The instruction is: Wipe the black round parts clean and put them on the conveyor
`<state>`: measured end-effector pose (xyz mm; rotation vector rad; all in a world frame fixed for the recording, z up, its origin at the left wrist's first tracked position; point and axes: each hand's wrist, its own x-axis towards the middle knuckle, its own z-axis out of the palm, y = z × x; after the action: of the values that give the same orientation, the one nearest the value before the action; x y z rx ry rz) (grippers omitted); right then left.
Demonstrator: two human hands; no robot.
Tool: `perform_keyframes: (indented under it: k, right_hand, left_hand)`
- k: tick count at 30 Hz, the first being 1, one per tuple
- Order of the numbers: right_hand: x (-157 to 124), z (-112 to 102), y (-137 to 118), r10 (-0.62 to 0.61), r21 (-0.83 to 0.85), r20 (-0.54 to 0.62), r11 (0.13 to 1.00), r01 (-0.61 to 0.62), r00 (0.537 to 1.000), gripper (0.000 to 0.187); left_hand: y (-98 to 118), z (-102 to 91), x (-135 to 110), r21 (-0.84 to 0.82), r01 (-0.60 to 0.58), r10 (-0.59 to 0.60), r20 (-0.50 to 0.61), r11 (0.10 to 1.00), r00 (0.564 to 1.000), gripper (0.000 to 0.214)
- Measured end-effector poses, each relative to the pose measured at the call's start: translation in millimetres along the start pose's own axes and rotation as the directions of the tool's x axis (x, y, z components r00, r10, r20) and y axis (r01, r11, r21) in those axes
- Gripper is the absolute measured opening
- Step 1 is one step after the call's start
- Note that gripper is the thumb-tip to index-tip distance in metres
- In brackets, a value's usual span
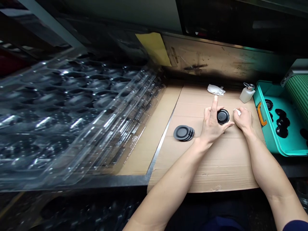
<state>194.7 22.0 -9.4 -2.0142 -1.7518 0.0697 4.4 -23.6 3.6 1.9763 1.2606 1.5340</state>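
Observation:
Between the thumb and fingers of my left hand (211, 123) is a round black plastic cap (223, 116), its dished face turned up toward me. The index finger of that hand points away from it. Just to the right, my right hand (243, 118) is closed around a small white cloth or tissue (237, 112), of which only a bit shows. Left of my hands, a short, fanned stack of black discs (183, 132) lies on the cardboard sheet (216, 170).
A crumpled white tissue (216, 90) and a small white bottle with a metal top (247, 93) stand toward the back. On the right is a teal bin (271, 141) with several black round parts. Clear plastic trays (79, 125) are stacked at left.

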Motion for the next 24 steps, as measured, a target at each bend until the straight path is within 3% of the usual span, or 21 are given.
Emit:
perform_keyframes:
  k: [12, 15, 18, 21, 24]
  right_hand:
    - [0.4, -0.5, -1.2, -0.022, -0.01, 0.009, 1.0, 0.022, 1.0, 0.033]
    - [-0.1, -1.1, -1.7, -0.017, -0.01, 0.01, 1.0, 0.017, 1.0, 0.033]
    - [-0.2, -1.8, -1.3, -0.014, -0.011, 0.008, 1.0, 0.014, 1.0, 0.032]
    - [0.7, -1.4, 0.0, -0.008, -0.007, 0.007, 1.0, 0.008, 1.0, 0.032]
    - [1.9, 1.2, 1.0, 0.004, 0.017, 0.001, 1.0, -0.004, 1.0, 0.033]
  left_hand:
    - [-0.1, -0.1, -0.2, -0.055, 0.041, -0.04, 0.022, 0.998, 0.999, 0.107]
    - [3.0, 0.9, -0.6, -0.124, 0.114, -0.106, 0.068, 0.986, 0.992, 0.087]
    - [8.4, -2.6, 3.3, -0.22, 0.232, -0.21, 0.121, 0.947, 0.97, 0.049]
    - [13.3, -20.6, 9.3, -0.285, 0.335, -0.322, 0.091, 0.898, 0.942, 0.048]
    - [10.9, -58.4, 8.9, -0.205, 0.405, -0.42, -0.029, 0.891, 0.907, 0.045]
